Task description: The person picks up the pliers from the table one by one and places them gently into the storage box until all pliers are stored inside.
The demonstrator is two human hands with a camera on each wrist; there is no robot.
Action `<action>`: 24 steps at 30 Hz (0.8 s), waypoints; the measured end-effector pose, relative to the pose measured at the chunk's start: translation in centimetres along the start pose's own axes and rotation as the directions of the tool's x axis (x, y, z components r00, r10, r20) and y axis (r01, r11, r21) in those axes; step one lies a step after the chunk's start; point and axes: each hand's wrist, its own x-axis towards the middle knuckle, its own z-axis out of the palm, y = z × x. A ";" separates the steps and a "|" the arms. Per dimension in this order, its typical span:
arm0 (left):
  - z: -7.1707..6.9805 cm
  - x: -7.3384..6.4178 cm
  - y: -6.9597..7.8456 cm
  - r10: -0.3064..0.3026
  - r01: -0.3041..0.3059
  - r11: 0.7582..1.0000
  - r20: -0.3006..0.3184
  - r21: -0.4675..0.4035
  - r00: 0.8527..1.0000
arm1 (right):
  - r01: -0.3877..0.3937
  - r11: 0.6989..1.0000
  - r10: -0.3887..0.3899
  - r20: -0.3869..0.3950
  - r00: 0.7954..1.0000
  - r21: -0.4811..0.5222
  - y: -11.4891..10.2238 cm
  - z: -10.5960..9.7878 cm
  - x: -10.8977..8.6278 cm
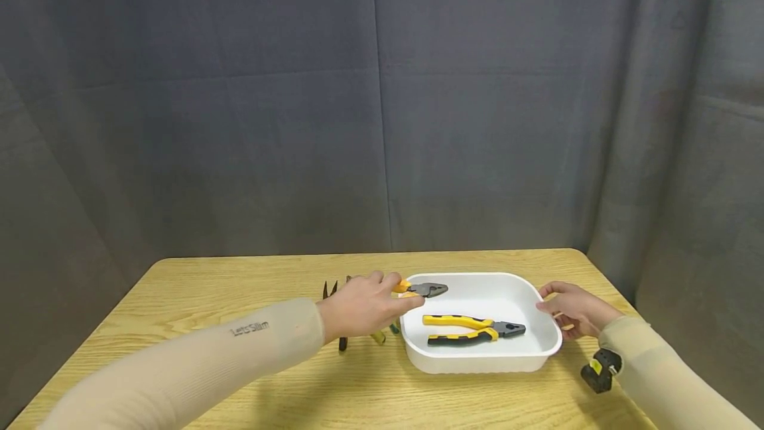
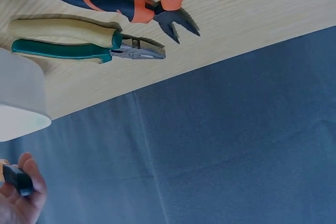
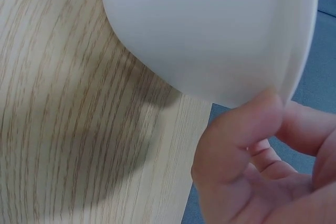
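"What are we holding in our left hand (image 1: 367,304)?"
"We grip the orange-handled pliers (image 1: 428,289) over the left end of the white tub (image 1: 477,364)."
"And our right hand (image 1: 575,309)?"
"It pinches the tub's rim. The yellow-and-black pliers (image 1: 489,333) lie inside."
"What else do we see?"
"Green-and-tan pliers (image 2: 97,34) and dark-and-orange pliers (image 2: 140,11), lying on the surface (image 1: 197,297) left of the tub."
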 end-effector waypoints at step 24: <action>0.6 2.6 0.2 0.013 -0.017 1.000 0.160 0.023 0.987 | -0.013 1.000 0.013 0.004 1.000 0.010 -0.1 0.0 -0.3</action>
